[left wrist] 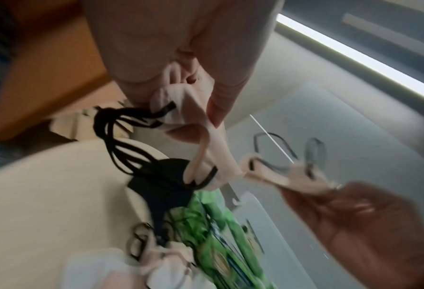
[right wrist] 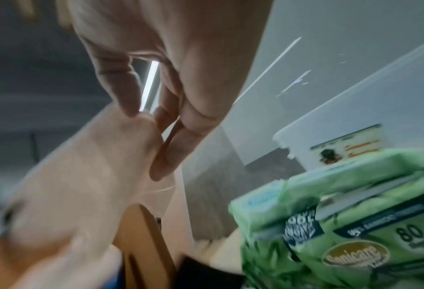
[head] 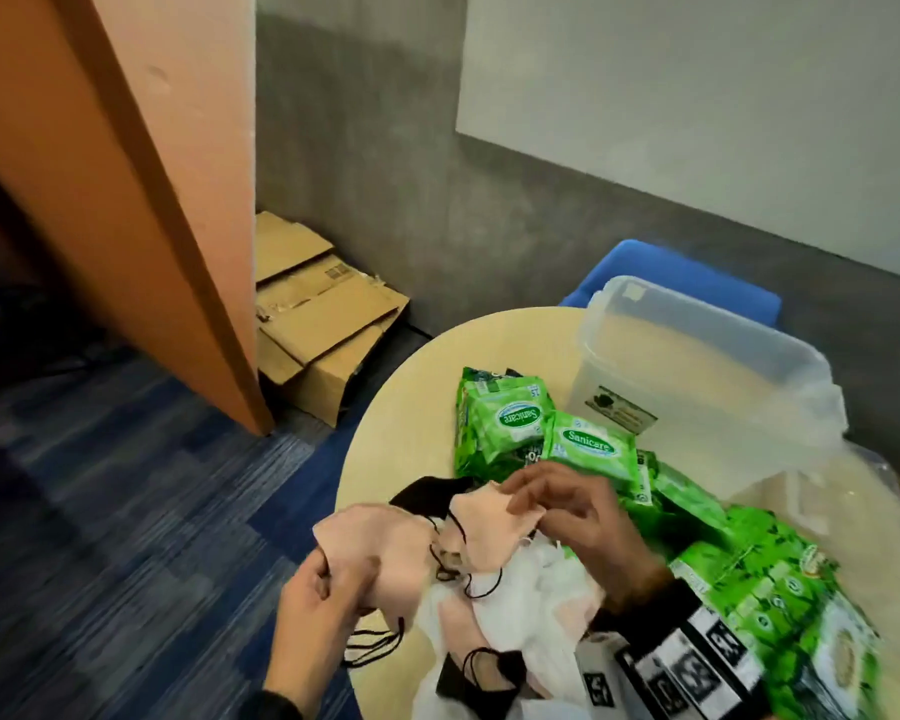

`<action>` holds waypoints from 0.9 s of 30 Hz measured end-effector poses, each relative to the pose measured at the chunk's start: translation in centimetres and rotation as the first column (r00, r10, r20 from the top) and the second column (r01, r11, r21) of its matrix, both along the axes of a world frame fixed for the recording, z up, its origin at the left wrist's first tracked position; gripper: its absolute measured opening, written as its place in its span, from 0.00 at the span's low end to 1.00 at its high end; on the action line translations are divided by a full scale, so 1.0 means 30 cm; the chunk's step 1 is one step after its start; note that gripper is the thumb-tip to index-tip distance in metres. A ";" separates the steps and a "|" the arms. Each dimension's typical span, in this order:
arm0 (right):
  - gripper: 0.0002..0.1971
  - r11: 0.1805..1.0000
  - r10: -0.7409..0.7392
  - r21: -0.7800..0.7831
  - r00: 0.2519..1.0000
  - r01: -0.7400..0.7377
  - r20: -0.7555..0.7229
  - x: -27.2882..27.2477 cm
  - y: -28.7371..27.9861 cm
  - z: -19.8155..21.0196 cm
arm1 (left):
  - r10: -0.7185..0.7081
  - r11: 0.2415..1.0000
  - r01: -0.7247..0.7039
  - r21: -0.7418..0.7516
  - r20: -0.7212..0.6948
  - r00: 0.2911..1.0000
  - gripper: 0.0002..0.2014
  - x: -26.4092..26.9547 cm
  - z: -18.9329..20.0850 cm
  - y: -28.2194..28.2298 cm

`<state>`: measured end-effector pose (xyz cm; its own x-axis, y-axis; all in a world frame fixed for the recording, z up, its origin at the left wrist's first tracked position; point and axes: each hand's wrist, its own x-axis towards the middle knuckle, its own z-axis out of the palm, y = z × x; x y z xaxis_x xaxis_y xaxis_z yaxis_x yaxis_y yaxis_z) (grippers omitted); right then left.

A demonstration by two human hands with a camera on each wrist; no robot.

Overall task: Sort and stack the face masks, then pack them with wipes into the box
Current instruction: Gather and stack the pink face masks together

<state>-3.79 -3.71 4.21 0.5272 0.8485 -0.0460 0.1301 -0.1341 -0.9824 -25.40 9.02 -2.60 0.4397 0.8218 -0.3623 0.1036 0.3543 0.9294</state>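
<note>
Left hand (head: 323, 589) is gripping soft peach masks (head: 380, 543) at lower centre, right hand (head: 567, 517) is pinching another peach mask (head: 489, 532); crinkly green wipes packs (head: 588, 454) and the clear plastic box (head: 697, 366) are sitting right of them

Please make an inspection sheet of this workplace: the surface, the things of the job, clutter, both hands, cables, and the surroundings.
Surface: round beige table, crowded on its near and right parts.
Job's things: pink masks, black masks and white masks in a mixed pile, not yet stacked; green wipes packs beside them; clear plastic box open, no masks or wipes seen inside.
Clutter: clear plastic bag beside the box.
Grippers: left hand grips a bunch of pink masks; right hand pinches another pink mask.
Cables: nothing seen; only black ear loops.
Surroundings: flattened cardboard boxes on blue carpet, blue chair, orange panel, grey wall.
</note>
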 end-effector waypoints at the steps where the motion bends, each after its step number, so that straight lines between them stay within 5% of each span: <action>1: 0.09 0.999 -0.004 0.054 1.000 0.005 -0.025 -0.010 -0.043 0.032 | -0.040 0.999 0.039 0.019 0.008 0.999 0.10 0.032 0.008 -0.007; 3: 0.11 0.986 -0.059 0.151 0.997 0.066 -0.050 -0.021 -0.120 0.080 | -0.142 0.989 0.139 0.052 0.039 0.989 0.09 0.108 0.028 -0.031; 5: 0.02 0.964 -0.132 0.220 0.987 0.150 -0.096 -0.034 -0.162 0.106 | -0.233 0.971 0.228 0.077 0.072 0.970 0.10 0.170 0.055 -0.060; 8: 0.19 0.919 -0.216 0.302 0.964 0.254 -0.153 -0.046 -0.221 0.123 | -0.341 0.940 0.331 0.083 0.182 0.922 0.19 0.259 0.115 -0.114; 13: 0.31 0.863 -0.320 0.285 0.887 0.417 -0.332 -0.065 -0.271 0.152 | -0.515 0.857 0.483 0.182 0.261 0.816 0.14 0.336 0.194 -0.198; 18: 0.29 0.832 -0.476 0.196 0.850 0.519 -0.226 -0.082 -0.279 0.145 | -0.598 0.801 0.572 0.177 0.282 0.750 0.16 0.346 0.246 -0.240; 27: 0.29 0.833 -0.543 0.133 0.839 0.537 0.014 -0.138 -0.239 0.098 | -0.640 0.768 0.611 0.191 0.278 0.717 0.16 0.332 0.208 -0.241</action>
